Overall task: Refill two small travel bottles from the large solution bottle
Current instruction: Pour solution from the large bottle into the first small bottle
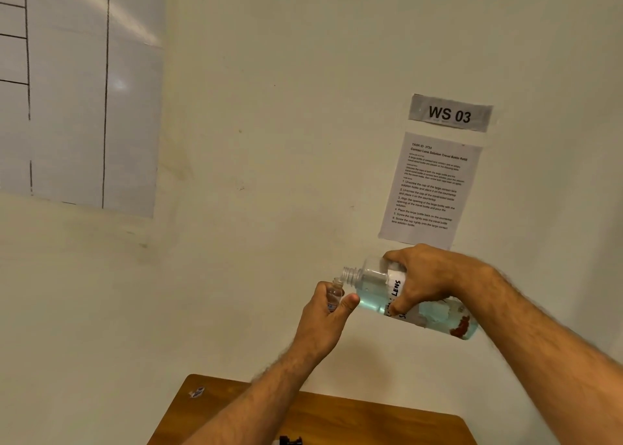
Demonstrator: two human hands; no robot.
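Left hand (325, 313) gripping half-hidden travel bottle (334, 297), right hand (425, 281) gripping tilted solution bottle (414, 301), label partly covered

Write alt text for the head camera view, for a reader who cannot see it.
A right hand tips a large uncapped bottle of blue liquid almost sideways, its neck just above the open mouth of a small bottle gripped in the left hand. Both are held up before a pale wall with a printed instruction sheet, above a wooden table.
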